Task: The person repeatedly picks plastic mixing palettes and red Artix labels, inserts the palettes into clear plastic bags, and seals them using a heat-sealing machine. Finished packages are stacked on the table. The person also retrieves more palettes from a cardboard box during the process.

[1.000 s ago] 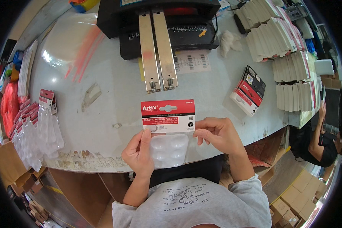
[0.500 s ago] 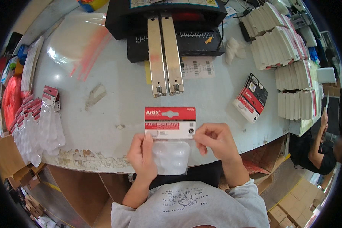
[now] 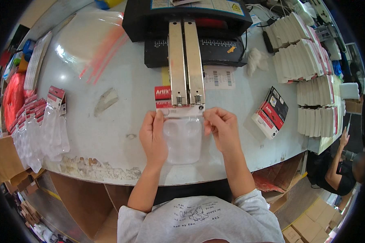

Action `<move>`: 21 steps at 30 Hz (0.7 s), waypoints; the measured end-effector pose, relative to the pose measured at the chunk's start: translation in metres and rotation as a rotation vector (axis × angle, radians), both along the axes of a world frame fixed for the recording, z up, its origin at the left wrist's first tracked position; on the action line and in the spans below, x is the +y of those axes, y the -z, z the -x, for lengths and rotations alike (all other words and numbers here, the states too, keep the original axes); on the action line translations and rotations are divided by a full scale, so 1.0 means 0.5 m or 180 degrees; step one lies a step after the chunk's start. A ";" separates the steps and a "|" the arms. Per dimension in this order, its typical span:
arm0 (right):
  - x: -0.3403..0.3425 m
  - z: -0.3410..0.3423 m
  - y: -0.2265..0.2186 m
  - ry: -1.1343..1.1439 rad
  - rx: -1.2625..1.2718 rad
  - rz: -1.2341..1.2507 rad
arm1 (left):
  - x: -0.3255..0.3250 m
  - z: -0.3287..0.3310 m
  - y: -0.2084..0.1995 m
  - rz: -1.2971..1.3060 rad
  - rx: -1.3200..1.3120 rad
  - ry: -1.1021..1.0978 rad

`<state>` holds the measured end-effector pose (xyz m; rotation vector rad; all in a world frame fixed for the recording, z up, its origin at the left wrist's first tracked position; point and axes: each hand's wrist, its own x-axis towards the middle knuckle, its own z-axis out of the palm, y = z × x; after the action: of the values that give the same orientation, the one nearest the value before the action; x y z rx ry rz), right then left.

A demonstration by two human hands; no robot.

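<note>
Between my hands lies a white plastic palette (image 3: 182,139) with rounded wells, in a clear bag under a red and white header card (image 3: 162,92). My left hand (image 3: 153,139) is closed on the card's lower left edge, thumb on top. At the lower right corner, my right hand (image 3: 223,127) pinches the card with bent fingers. Two metal arms (image 3: 186,60) of a black machine (image 3: 150,52) reach over the card and hide its middle and part of its right side. Whether the arms touch the card, I cannot tell.
Packed palettes with red cards (image 3: 54,121) pile up at left. Clear bags (image 3: 85,44) lie beyond them. On the right are a small stack of header cards (image 3: 270,113) and tall card stacks (image 3: 316,89). A person (image 3: 332,166) stands beyond the table's right edge.
Both hands have moved forward, carrying the carded palette away from my body. The card's upper part now lies under the metal arms. My right hand has come in against the card's edge.
</note>
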<state>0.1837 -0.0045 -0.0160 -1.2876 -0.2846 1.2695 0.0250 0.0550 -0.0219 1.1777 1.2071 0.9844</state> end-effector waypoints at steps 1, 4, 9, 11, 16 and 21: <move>0.009 -0.001 0.001 0.0014 -0.0101 0.0022 | 0.009 -0.003 0.003 0.0019 0.0055 -0.0019; 0.025 -0.003 0.003 0.0055 -0.0203 -0.0080 | 0.023 -0.008 0.011 -0.0121 0.0040 0.0011; 0.017 -0.007 0.015 0.0014 -0.0100 -0.0141 | 0.016 -0.011 0.038 -0.0214 -0.0134 -0.0074; 0.010 -0.011 0.019 -0.0008 -0.0413 0.0146 | 0.012 -0.012 0.051 0.0004 -0.0297 0.0114; -0.043 -0.035 0.008 -0.0345 -0.1239 0.0340 | 0.022 0.109 0.027 -0.0178 0.0797 -0.0220; -0.163 -0.066 0.001 -0.0100 -0.2073 0.0777 | 0.197 0.483 -0.033 -0.0693 0.2564 -0.1679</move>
<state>0.2167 -0.0858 -0.0165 -1.8980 -0.6239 0.8941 -0.2164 0.1538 -0.0054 1.5344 2.1713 1.0705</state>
